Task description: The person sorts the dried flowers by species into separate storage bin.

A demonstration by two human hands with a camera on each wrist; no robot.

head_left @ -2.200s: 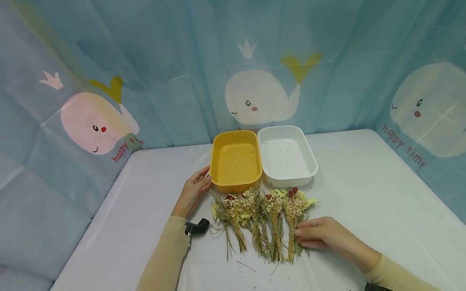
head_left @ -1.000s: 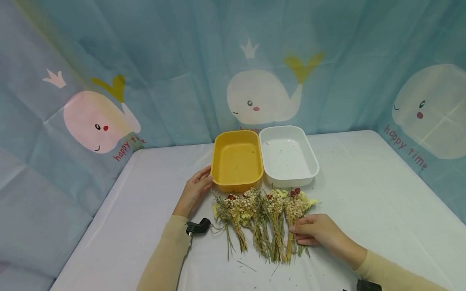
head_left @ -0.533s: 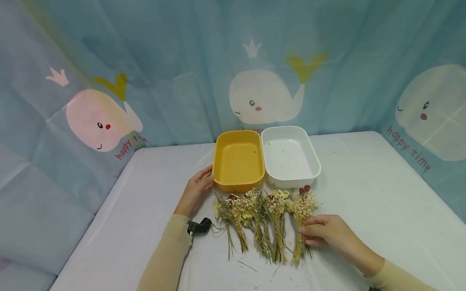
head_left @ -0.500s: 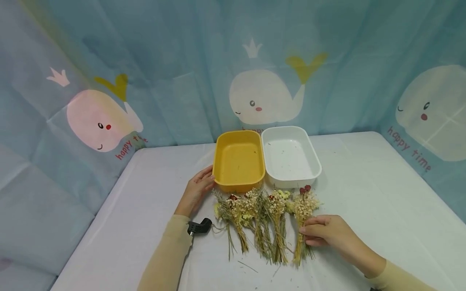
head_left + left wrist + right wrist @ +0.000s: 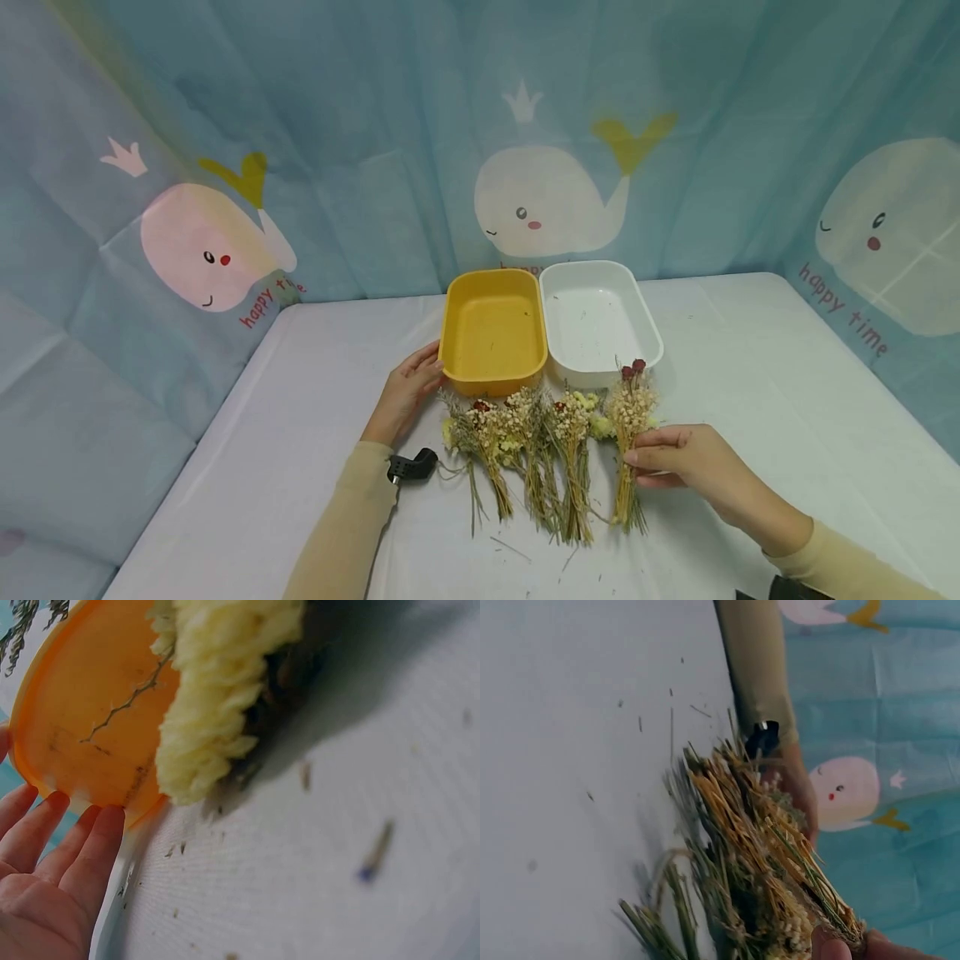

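Observation:
My right hand [image 5: 693,462] pinches the stems of the rightmost dried bouquet [image 5: 630,408], whose dark red blooms overlap the white bin's front wall in the head view. The right wrist view shows the thumb and a finger [image 5: 877,946] around its tied stems. Several other bouquets [image 5: 570,425] lie side by side to the left. My left hand [image 5: 403,396] touches the left side of the yellow bin [image 5: 491,387] with nearly straight fingers. In the left wrist view its fingertips rest on the orange-looking wall [image 5: 82,772], beside a pale yellow flower [image 5: 217,690].
The white bin [image 5: 600,379] stands against the yellow one's right side, with small bits inside both. Loose stem scraps [image 5: 512,548] lie on the white-covered table [image 5: 750,358]. A blue whale-print curtain [image 5: 375,208] hangs behind and at both sides.
The right hand has gone from beside the rightmost bouquet to pinching its stems, and that bouquet has moved right and a little up, apart from the others. The left hand stays at the yellow bin.

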